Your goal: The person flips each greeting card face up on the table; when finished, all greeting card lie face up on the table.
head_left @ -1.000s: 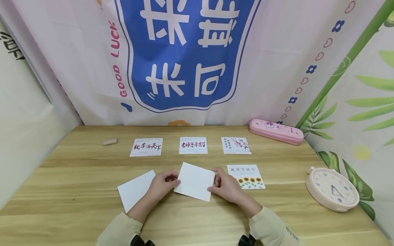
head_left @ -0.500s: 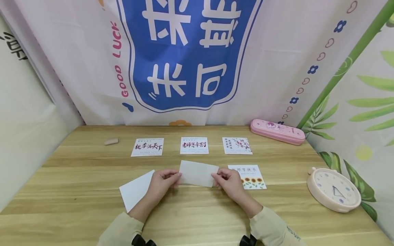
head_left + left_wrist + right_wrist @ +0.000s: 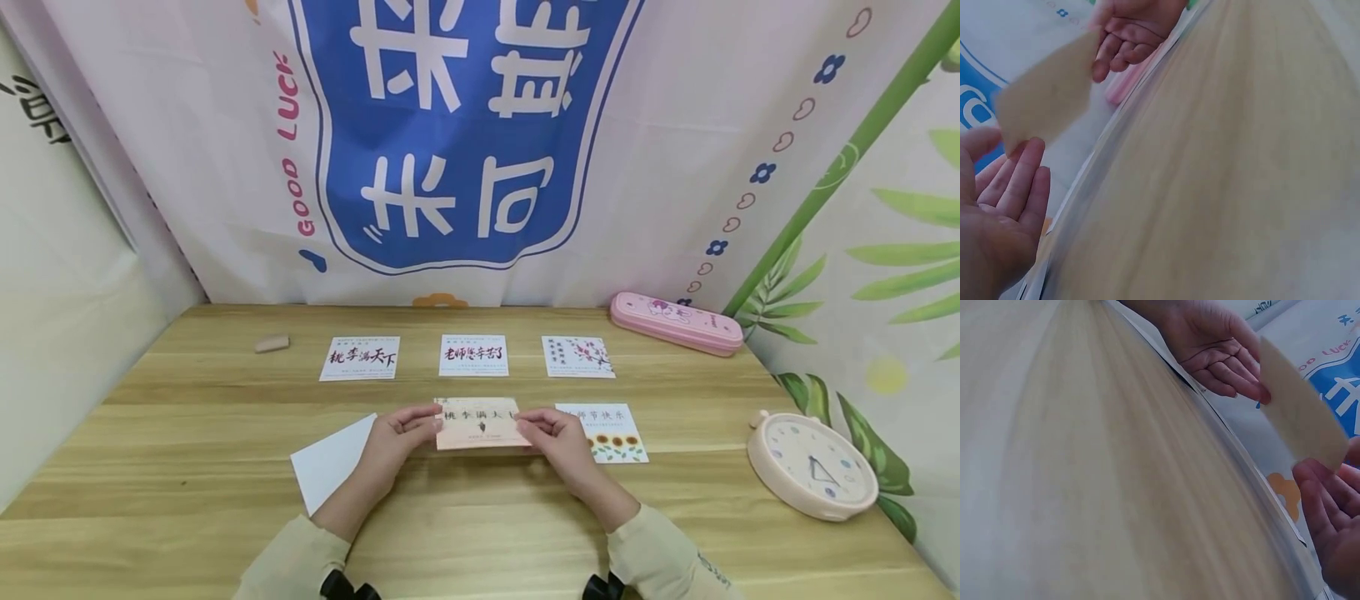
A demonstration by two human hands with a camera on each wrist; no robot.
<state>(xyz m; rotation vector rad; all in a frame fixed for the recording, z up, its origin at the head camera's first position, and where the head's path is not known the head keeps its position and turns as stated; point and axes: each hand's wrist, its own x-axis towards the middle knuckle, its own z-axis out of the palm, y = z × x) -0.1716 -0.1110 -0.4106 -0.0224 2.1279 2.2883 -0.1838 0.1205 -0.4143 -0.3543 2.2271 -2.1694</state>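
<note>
A peach-coloured greeting card (image 3: 480,427) with dark Chinese writing is held up between both hands, raised off the table. My left hand (image 3: 397,446) pinches its left edge between thumb and fingers. The right hand (image 3: 558,442) pinches the opposite edge in the same way. In the left wrist view the card (image 3: 1047,94) appears blurred, spanning from one hand to the other. A blank white card (image 3: 333,458) lies on the table, partly behind the left forearm. Beside the right hand lies a sunflower card (image 3: 611,433), its left part covered by the fingers.
Three printed cards lie in a row farther back: a left one (image 3: 360,358), a middle one (image 3: 473,356) and a blossom card (image 3: 578,357). A small beige block (image 3: 272,343) sits at back left. A pink pencil case (image 3: 677,323) and a round clock (image 3: 813,467) stand on the right.
The held card has been tipped over: its blank white side faced the head camera before, and now its printed peach side does. Both hands keep hold of its edges.
</note>
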